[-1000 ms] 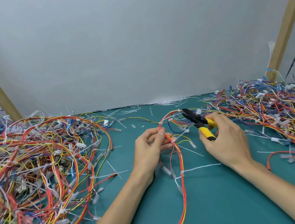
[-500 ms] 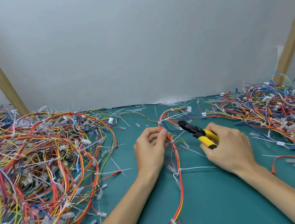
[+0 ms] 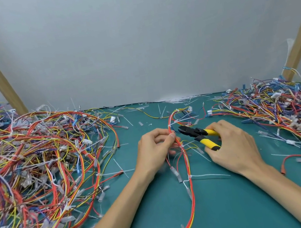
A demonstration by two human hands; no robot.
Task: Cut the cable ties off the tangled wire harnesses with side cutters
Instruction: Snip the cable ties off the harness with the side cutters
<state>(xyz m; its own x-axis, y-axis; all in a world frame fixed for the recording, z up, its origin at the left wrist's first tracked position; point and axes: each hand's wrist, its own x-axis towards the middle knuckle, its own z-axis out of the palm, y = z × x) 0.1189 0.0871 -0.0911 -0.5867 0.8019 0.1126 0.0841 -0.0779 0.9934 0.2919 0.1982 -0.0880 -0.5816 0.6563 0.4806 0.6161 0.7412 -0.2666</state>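
- Head view: the left hand pinches a red-and-yellow wire harness between thumb and fingertips. The grip appears meant to steady the run and present it to the blades.
- The right hand is wrapped round the yellow handles of the side cutters. The handles look parted, and the black nose points to 10 o'clock, toward the pinch.
- The nose sits just beside the harness, at 3 o'clock from the left fingertips. Whether it touches the wire cannot be told.
- A white cable tie circles the harness just beneath the pinch, at 5 o'clock from the left fingertips and 9 o'clock from the right hand. It is judged the likely next cut.
- A second tie lies further along at 6 o'clock, its tail resting on the green mat.
- Tangled heaps stand at 9 o'clock and at 3 o'clock. Loose offcuts lie at 12 o'clock.
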